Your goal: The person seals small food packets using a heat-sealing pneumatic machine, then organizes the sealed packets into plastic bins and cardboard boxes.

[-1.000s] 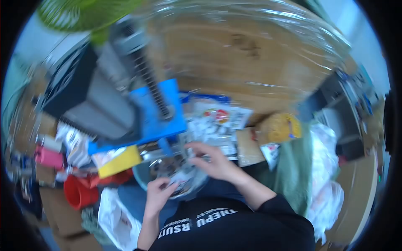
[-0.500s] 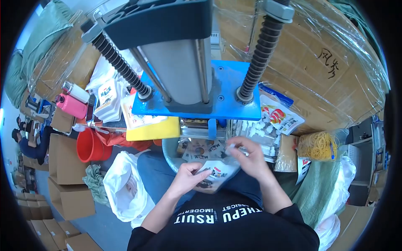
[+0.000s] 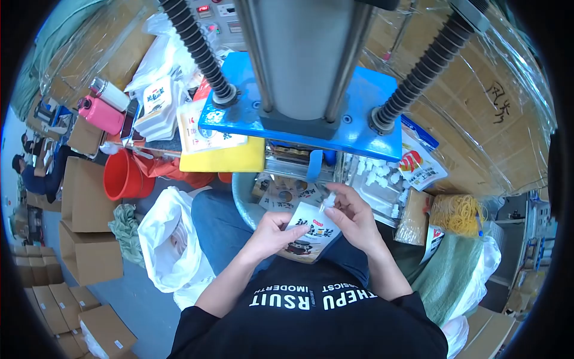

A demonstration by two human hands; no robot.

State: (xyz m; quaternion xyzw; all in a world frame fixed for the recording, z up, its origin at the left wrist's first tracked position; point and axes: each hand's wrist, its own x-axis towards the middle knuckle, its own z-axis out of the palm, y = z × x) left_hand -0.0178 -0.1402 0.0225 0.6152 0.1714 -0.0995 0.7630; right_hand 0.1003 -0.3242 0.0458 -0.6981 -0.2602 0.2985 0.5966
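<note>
In my lap is a white printed pouch (image 3: pixel 308 239), my left hand (image 3: pixel 270 234) closed on its left edge with the thumb over the print. At the pouch's upper right corner, my right hand (image 3: pixel 354 220) pinches a small white plastic spout (image 3: pixel 329 202) between thumb and fingers. Just beyond, more printed pouches (image 3: pixel 293 194) lie in a pale blue basin (image 3: pixel 240 194) between my knees. A clear tray (image 3: pixel 372 202) with loose white spouts (image 3: pixel 376 170) sits to the right of the basin.
A press with a blue plate (image 3: pixel 299 128) stands over the basin. To the left are a yellow block (image 3: pixel 221 158), stacked pouches (image 3: pixel 156 113), a red bucket (image 3: pixel 127 175) and a white bag (image 3: pixel 170 239). Yellow rubber bands (image 3: pixel 457 214) and a large carton (image 3: pixel 478 119) are right.
My right hand has come down to the pouch's top corner with the spout. The pouch now faces up flatter and shows more print. The view has shifted, moving the press rightward.
</note>
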